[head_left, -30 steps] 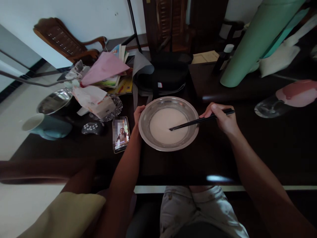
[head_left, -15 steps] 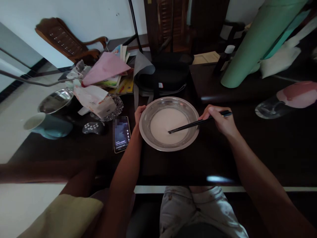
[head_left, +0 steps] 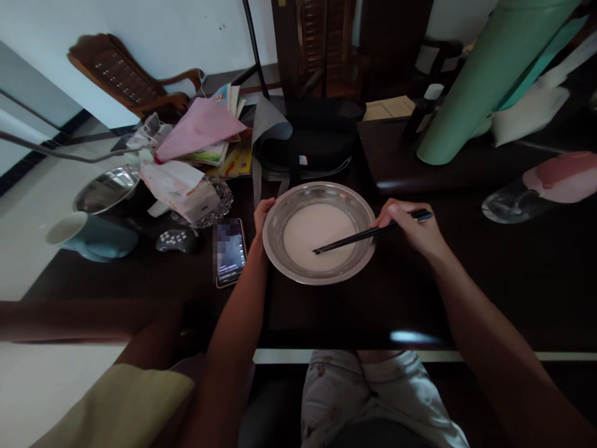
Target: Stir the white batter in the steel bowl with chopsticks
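Steel bowl (head_left: pixel 273 239): centre of the frame, between the two hands, above the dark surface (head_left: pixel 326 318); its base is hidden, so whether it sits flat cannot be told.
White liquid (head_left: pixel 314 230): a pale pool in the middle of the bowl, with a broad ring of bare metal around it.
Black chopsticks (head_left: pixel 359 236): long axis slanting from the right hand, at right of centre, leftward and slightly down across the bowl's right rim; the tips meet the liquid just below and left of the pool's middle, how deep cannot be told.
Right hand (head_left: pixel 409 225): grip closed around the upper part of the chopsticks, which poke out a little past it; it hangs just beyond the bowl's right rim, clear of the liquid.
Left hand (head_left: pixel 263 214): grip clasping the bowl's upper-left rim, thumb uppermost, the fingers underneath mostly out of sight.
Chopsticks to liquid: the pool lies leftward and a touch lower in the frame from the right hand, along the line of the sticks.
Left of the bowl: a phone (head_left: pixel 232 252) beside the left forearm, then a game controller (head_left: pixel 175 241) and a blue mug (head_left: pixel 105 239).
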`<state>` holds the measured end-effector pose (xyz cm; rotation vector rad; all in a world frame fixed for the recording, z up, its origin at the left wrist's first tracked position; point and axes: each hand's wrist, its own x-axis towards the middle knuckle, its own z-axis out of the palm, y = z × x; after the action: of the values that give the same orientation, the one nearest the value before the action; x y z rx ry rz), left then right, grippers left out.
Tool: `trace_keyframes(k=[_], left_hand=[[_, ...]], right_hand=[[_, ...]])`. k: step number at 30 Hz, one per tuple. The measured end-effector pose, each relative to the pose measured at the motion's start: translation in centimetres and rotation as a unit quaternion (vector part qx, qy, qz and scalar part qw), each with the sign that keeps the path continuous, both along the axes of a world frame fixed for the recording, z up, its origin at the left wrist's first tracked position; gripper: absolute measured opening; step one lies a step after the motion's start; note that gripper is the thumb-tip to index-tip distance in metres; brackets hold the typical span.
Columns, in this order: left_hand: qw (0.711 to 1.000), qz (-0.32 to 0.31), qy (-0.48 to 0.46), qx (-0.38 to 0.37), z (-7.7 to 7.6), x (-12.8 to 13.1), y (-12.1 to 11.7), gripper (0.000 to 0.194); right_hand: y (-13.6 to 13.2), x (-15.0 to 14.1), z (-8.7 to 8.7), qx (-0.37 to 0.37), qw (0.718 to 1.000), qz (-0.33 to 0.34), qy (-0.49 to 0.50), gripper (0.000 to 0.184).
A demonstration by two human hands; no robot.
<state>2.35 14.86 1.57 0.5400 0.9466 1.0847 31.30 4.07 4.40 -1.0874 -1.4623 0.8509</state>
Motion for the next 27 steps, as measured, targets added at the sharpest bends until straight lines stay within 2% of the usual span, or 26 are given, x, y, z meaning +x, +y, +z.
trace_keyframes(k=[4,8,11,15,19,23,25,27], left_hand=[[1.0,-0.005,-0.002,-0.011,-0.1,-0.1,0.1,0.026],[1.0,0.006,-0.005,-0.004,-0.4,-0.2,0.3,0.024],[1.0,0.001,-0.006,-0.003,-0.4,-0.2,0.3,0.023],[1.0,0.006,-0.009,-0.011,-0.2,-0.2,0.2,0.025],[1.0,0.023,-0.003,-0.02,0.2,0.0,0.1,0.027],[0.999,0.028,-0.008,-0.03,0.8,0.3,-0.1,0.033],[0.999,0.022,-0.014,-0.033,1.0,0.5,-0.2,0.032],[0.999,0.02,-0.017,-0.032,1.1,0.5,-0.2,0.03]], right_hand=[[0.0,-0.4,0.1,0.015,0.998,0.006,-0.058,0.034],[0.1,0.6,0.0,0.02,0.999,-0.048,-0.003,0.035],[0.1,0.8,-0.1,0.008,0.999,-0.032,0.033,0.04],[0.1,-0.1,-0.2,0.004,1.0,0.019,-0.021,0.036],[0.2,-0.2,-0.3,0.03,0.997,-0.01,-0.065,0.029],[0.3,0.6,-0.2,0.028,0.997,-0.07,-0.001,0.035],[0.2,0.7,-0.2,0.023,0.998,-0.057,0.031,0.039],[0.2,0.4,-0.2,0.013,0.999,-0.022,0.025,0.039]])
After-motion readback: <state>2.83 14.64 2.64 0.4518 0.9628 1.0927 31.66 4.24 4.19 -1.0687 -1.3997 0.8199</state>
